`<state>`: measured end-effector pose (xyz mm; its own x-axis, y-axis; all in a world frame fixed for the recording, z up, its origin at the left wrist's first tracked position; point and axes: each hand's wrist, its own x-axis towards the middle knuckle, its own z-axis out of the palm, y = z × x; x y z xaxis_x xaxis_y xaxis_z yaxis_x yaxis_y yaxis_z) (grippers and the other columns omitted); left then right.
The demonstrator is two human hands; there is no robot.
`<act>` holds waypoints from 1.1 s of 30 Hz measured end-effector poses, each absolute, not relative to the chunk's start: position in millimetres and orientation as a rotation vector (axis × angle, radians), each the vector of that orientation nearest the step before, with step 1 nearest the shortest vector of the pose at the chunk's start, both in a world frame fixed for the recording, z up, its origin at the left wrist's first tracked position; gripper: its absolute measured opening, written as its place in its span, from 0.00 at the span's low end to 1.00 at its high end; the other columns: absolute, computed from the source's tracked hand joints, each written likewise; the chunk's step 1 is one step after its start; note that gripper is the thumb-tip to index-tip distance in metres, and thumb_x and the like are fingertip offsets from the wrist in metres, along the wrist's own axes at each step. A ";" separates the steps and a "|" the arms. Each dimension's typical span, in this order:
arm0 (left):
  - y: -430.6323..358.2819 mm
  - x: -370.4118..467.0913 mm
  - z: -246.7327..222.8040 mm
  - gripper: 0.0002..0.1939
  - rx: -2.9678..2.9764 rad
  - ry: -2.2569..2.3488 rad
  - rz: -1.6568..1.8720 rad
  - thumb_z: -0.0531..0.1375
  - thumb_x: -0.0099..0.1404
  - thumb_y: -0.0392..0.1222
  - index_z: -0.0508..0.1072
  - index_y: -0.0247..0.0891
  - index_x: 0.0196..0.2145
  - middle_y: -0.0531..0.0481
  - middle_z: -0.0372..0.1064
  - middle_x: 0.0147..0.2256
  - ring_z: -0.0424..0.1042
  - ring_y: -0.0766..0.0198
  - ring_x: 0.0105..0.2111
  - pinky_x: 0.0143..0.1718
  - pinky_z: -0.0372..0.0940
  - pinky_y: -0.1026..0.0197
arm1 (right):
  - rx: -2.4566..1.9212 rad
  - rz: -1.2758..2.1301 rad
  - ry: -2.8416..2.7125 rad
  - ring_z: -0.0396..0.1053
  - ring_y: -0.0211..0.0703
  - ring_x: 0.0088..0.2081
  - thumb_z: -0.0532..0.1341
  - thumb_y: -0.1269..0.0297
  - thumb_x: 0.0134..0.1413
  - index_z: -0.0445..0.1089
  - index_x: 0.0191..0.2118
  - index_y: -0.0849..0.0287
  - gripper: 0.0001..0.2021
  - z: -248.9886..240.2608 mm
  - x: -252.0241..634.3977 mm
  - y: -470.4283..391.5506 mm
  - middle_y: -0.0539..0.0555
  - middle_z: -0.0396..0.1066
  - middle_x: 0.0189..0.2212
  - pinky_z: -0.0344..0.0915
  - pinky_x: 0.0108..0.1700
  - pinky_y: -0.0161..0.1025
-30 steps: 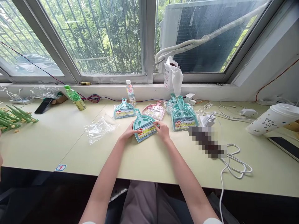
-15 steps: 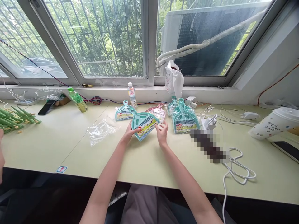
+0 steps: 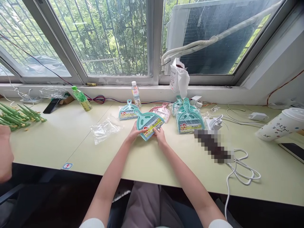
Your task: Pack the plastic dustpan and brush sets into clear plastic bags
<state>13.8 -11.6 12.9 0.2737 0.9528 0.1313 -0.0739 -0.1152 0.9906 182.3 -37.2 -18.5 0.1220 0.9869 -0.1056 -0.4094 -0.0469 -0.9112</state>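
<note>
A teal dustpan and brush set with a yellow label is tilted above the table, its handle toward the upper left. My left hand grips its lower left side, thumb over the front. On its lower right edge, my right hand is closed with the thumb on the label. Behind it lie a wrapped teal set and a pink set. A stack of wrapped teal sets is to the right. Crumpled clear plastic lies to the left.
Another person's hand is at the left edge, near green stalks. A green bottle and a clear bottle stand near the sill. White cables, a blurred dark object and a white cup are on the right.
My right hand has shifted from the set's right corner to its lower edge, thumb now on the label. The other person's hand has come further into view. The camera view has shifted slightly.
</note>
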 end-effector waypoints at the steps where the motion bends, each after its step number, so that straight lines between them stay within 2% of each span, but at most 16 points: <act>1: -11.5 13.4 12.2 0.48 1.374 0.902 1.106 0.70 0.49 0.42 0.53 0.42 0.63 0.43 0.66 0.52 0.65 0.49 0.55 0.56 0.63 0.44 | -1.014 1.327 -0.763 0.77 0.45 0.34 0.65 0.59 0.49 0.63 0.42 0.56 0.15 -18.3 182.0 -37.6 0.54 0.77 0.37 0.76 0.37 0.43; 10: -9.0 12.2 9.4 0.46 1.349 0.880 1.118 0.71 0.48 0.41 0.56 0.41 0.61 0.42 0.63 0.55 0.63 0.48 0.57 0.58 0.61 0.43 | -0.999 1.351 -0.790 0.77 0.46 0.36 0.65 0.58 0.50 0.63 0.43 0.56 0.16 -13.3 182.7 -40.3 0.55 0.76 0.40 0.76 0.37 0.43; 22: -8.9 11.5 11.6 0.47 1.360 0.884 1.070 0.72 0.47 0.42 0.56 0.42 0.61 0.42 0.62 0.55 0.63 0.49 0.57 0.58 0.60 0.43 | -0.999 1.355 -0.787 0.77 0.45 0.35 0.66 0.64 0.48 0.62 0.41 0.56 0.15 -14.9 182.9 -37.6 0.52 0.77 0.35 0.76 0.38 0.43; 27: -7.9 9.1 11.8 0.46 1.414 0.921 1.027 0.71 0.49 0.45 0.54 0.44 0.61 0.43 0.63 0.55 0.68 0.51 0.53 0.53 0.66 0.48 | -1.011 1.338 -0.749 0.77 0.46 0.37 0.67 0.64 0.46 0.63 0.39 0.56 0.15 -16.2 183.5 -34.2 0.52 0.77 0.34 0.76 0.38 0.45; 29: -6.6 6.0 14.4 0.42 1.406 1.002 0.947 0.67 0.54 0.51 0.54 0.44 0.62 0.42 0.66 0.52 0.72 0.53 0.47 0.46 0.70 0.51 | -1.013 1.337 -0.743 0.77 0.46 0.38 0.68 0.65 0.46 0.63 0.38 0.56 0.15 -16.5 184.6 -33.5 0.52 0.77 0.33 0.76 0.39 0.45; 31: -4.3 1.2 17.3 0.33 1.423 1.135 0.900 0.58 0.63 0.58 0.57 0.42 0.61 0.42 0.69 0.48 0.74 0.55 0.41 0.40 0.71 0.53 | -1.014 1.337 -0.745 0.77 0.46 0.37 0.68 0.65 0.46 0.63 0.38 0.56 0.15 -16.6 185.7 -33.3 0.52 0.76 0.33 0.76 0.39 0.45; 33: -1.6 -5.9 19.2 0.27 1.522 1.357 0.953 0.48 0.68 0.58 0.62 0.40 0.57 0.42 0.71 0.44 0.74 0.56 0.38 0.39 0.71 0.52 | -1.018 1.337 -0.750 0.77 0.45 0.36 0.67 0.65 0.46 0.63 0.39 0.56 0.15 -16.8 186.5 -33.3 0.51 0.76 0.31 0.76 0.39 0.45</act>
<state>-5.9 -1.6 19.2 0.1160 0.9932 -0.0027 0.3348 -0.0365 0.9416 186.5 -33.3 -16.8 0.1210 0.9859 -0.1159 -0.4149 -0.0558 -0.9081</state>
